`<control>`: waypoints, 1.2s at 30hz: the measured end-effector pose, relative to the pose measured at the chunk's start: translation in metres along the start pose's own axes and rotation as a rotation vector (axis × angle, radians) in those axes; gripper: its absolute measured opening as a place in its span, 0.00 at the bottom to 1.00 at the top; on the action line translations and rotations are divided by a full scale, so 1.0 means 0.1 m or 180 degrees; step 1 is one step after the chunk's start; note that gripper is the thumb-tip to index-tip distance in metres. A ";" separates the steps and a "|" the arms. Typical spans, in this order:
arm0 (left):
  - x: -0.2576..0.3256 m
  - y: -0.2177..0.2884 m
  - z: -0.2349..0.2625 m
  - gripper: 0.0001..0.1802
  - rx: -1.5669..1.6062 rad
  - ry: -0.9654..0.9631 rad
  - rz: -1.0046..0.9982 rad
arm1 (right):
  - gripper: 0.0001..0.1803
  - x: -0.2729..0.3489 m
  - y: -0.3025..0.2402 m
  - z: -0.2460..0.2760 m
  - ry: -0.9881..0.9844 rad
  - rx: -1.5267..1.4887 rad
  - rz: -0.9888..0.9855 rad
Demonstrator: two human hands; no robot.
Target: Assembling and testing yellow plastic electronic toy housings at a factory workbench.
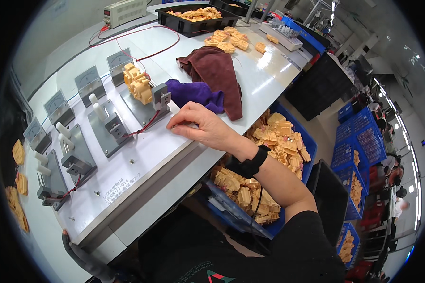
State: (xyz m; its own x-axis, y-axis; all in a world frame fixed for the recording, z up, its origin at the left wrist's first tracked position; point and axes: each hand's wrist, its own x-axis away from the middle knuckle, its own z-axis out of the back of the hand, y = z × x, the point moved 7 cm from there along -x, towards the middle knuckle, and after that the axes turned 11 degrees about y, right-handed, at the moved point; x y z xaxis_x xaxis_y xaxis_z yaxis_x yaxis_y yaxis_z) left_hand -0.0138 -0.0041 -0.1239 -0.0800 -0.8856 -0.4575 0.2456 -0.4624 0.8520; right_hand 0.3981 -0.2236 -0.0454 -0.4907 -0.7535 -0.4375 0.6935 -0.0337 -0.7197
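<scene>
My right hand [200, 123], with a black band on its wrist, hovers by the near right edge of the white fixture board [141, 177]. Its fingers are loosely curled in toward the thumb, and nothing shows in them. Just beyond it, a yellow plastic housing [139, 86] sits on the rightmost grey test fixture [148, 111], against a grey block with red and black wires. My left hand [82, 257], in a grey glove with a bare fingertip, is at the board's near left corner; most of its fingers are hidden.
More grey fixtures [106, 127] with white posts and several panel meters [89, 84] line the board. Purple [196, 94] and maroon [217, 70] cloths lie right of it. A blue crate [309, 146] of yellow parts stands below the bench; a black tray [193, 30] and power supply [125, 13] sit behind.
</scene>
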 end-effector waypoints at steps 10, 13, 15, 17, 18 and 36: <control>0.02 0.06 -0.04 0.25 -0.0001 0.0046 0.0191 | 0.08 0.00 0.01 0.00 0.0059 -0.0019 -0.0022; 0.01 0.07 -0.03 0.25 -0.0019 0.0022 0.0138 | 0.07 -0.01 0.00 -0.01 0.0104 -0.0020 0.0069; 0.02 0.11 -0.02 0.26 -0.0086 0.0016 0.0076 | 0.06 -0.01 -0.03 -0.02 0.0252 0.0016 0.0186; 0.04 0.21 -0.02 0.25 -0.0020 0.0084 0.0048 | 0.05 -0.01 -0.03 -0.03 0.0275 0.0033 0.0221; 0.03 0.22 0.00 0.25 -0.0086 0.0125 0.0028 | 0.05 -0.01 -0.03 -0.03 0.0322 0.0064 0.0243; 0.04 0.18 -0.02 0.23 0.0018 0.0106 0.0124 | 0.05 0.06 -0.02 -0.03 0.0357 -0.0077 -0.0196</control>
State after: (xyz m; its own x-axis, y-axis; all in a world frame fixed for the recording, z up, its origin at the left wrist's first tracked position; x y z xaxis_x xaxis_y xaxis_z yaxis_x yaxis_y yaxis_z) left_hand -0.0075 -0.0164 -0.1107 -0.0382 -0.9010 -0.4321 0.2424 -0.4278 0.8708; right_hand 0.3927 -0.2259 -0.0482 -0.5888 -0.6723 -0.4487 0.6480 -0.0609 -0.7592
